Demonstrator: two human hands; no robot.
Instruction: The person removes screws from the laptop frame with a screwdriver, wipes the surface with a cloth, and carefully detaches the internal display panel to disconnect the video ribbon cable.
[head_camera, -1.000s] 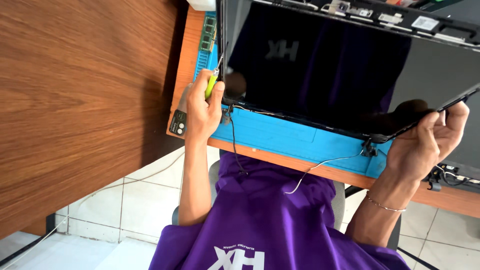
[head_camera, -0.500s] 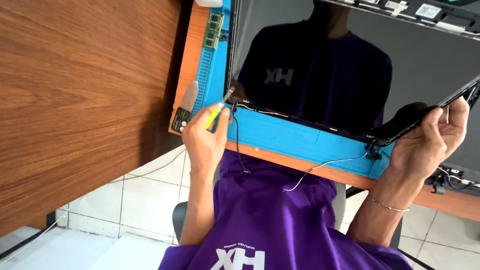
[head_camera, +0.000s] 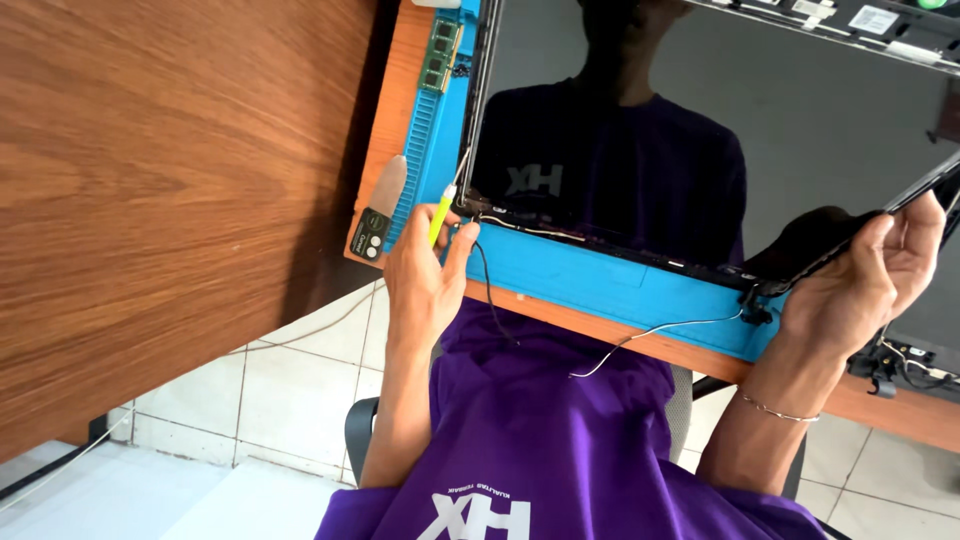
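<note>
A dark laptop screen panel (head_camera: 800, 130) stands tilted over a blue work mat (head_camera: 620, 285) and reflects a person in a purple shirt. My left hand (head_camera: 425, 275) grips a yellow-green screwdriver (head_camera: 440, 212), whose tip points at the panel's lower left corner. My right hand (head_camera: 870, 280) holds the panel's lower right edge by its black frame. From the panel's bottom edge, a black cable (head_camera: 490, 295) and a white cable (head_camera: 650, 335) hang over the desk edge.
On the mat's left strip lie a green memory module (head_camera: 440, 55) and a grey flat tool (head_camera: 378, 205). A wooden panel (head_camera: 150, 200) fills the left side. More laptop parts (head_camera: 890, 20) sit at the top right. Below are tile floor (head_camera: 290, 370) and a chair.
The panel has tilted, so it now reflects the person. My left hand slid down from the panel's corner, and the screwdriver tip now points up at that corner. My right hand keeps its grip.
</note>
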